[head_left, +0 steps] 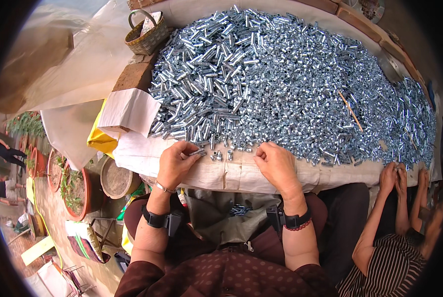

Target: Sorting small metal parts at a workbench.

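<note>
My left hand [176, 161] pinches a slim silvery metal sleeve [198, 152] between thumb and fingers, at the near edge of the cloth-covered table [246, 175]. To its right lie a few short metal pieces [216, 155], loose on the cloth. Beyond them, my right hand [277, 164] is closed, thumb and fingertips pressed together; whatever they hold, if anything, is hidden. A wide heap of shiny metal parts [280, 74] spreads past both hands, with longer sleeves at the left and short pieces toward the middle and right. Several dark metal parts [240, 210] lie on the grey cloth [206, 213] over my lap.
A thin wooden stick [350, 110] rests on the heap. Bricks [132, 76] and a wicker basket [147, 39] border the left side. Another person's hands [394, 175] work at the right edge, close to a striped sleeve [389, 262]. Flowerpots [85, 198] stand on the floor at left.
</note>
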`<state>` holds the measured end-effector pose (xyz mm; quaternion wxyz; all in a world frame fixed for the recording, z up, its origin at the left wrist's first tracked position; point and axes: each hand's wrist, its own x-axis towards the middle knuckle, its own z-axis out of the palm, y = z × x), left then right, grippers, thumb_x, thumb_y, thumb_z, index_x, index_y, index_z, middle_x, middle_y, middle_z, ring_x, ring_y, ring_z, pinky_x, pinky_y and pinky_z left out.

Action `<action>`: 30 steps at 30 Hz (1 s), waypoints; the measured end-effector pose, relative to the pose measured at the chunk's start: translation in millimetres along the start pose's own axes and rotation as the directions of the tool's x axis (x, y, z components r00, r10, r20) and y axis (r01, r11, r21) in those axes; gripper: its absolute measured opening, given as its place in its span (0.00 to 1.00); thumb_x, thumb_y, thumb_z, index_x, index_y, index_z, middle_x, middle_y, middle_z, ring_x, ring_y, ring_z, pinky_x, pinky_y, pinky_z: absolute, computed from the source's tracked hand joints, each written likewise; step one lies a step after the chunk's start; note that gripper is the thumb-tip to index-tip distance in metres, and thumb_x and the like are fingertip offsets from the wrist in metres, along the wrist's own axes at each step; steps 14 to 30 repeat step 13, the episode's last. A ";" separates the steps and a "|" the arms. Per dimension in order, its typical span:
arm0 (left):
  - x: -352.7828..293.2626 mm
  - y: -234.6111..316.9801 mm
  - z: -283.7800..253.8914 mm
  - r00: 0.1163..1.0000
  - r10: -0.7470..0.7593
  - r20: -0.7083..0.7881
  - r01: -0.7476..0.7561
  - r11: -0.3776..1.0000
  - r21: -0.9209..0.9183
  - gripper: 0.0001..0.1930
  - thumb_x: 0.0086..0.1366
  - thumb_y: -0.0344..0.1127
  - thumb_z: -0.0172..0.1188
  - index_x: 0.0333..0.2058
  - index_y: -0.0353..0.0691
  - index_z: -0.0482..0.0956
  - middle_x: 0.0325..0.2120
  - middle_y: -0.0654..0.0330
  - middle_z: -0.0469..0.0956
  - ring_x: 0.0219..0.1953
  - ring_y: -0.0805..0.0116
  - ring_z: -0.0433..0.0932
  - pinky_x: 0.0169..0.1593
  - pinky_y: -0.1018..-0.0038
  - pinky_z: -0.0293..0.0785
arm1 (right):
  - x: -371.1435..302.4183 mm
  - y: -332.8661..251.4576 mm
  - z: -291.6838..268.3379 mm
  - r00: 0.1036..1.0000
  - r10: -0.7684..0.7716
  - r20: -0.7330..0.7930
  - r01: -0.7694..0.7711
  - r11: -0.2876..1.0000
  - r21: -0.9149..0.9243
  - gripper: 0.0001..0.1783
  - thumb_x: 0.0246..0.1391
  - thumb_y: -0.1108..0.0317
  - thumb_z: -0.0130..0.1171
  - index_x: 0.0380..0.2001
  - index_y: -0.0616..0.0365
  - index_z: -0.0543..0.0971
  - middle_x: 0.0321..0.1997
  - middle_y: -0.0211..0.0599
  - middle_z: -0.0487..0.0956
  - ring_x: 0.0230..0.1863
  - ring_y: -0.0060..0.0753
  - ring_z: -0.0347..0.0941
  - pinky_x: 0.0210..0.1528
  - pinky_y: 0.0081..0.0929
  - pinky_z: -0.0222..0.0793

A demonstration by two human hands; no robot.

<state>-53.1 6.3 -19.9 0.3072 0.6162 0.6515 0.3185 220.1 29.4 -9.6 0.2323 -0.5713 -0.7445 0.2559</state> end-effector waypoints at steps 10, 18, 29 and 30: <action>-4.6 37.5 27.8 0.974 -0.076 0.214 0.201 0.726 -0.658 0.08 0.58 0.28 0.62 0.38 0.36 0.80 0.30 0.67 0.79 0.32 0.81 0.73 0.38 0.84 0.69 | 4.4 -20.9 12.1 0.990 0.108 0.095 -0.139 0.538 0.832 0.06 0.51 0.70 0.60 0.29 0.62 0.76 0.24 0.31 0.77 0.23 0.18 0.73 0.28 0.16 0.69; -6.0 44.7 31.6 0.952 -0.040 0.302 0.247 0.679 -0.692 0.10 0.58 0.28 0.62 0.39 0.36 0.79 0.34 0.65 0.79 0.36 0.79 0.75 0.43 0.84 0.69 | 3.3 -25.6 17.1 0.972 0.061 0.225 -0.233 0.316 0.920 0.08 0.53 0.69 0.60 0.32 0.63 0.76 0.26 0.31 0.78 0.26 0.18 0.74 0.28 0.15 0.70; -6.0 44.7 31.6 0.952 -0.040 0.302 0.247 0.679 -0.692 0.10 0.58 0.28 0.62 0.39 0.36 0.79 0.34 0.65 0.79 0.36 0.79 0.75 0.43 0.84 0.69 | 3.3 -25.6 17.1 0.972 0.061 0.225 -0.233 0.316 0.920 0.08 0.53 0.69 0.60 0.32 0.63 0.76 0.26 0.31 0.78 0.26 0.18 0.74 0.28 0.15 0.70; -6.0 44.7 31.6 0.952 -0.040 0.302 0.247 0.679 -0.692 0.10 0.58 0.28 0.62 0.39 0.36 0.79 0.34 0.65 0.79 0.36 0.79 0.75 0.43 0.84 0.69 | 3.3 -25.6 17.1 0.972 0.061 0.225 -0.233 0.316 0.920 0.08 0.53 0.69 0.60 0.32 0.63 0.76 0.26 0.31 0.78 0.26 0.18 0.74 0.28 0.15 0.70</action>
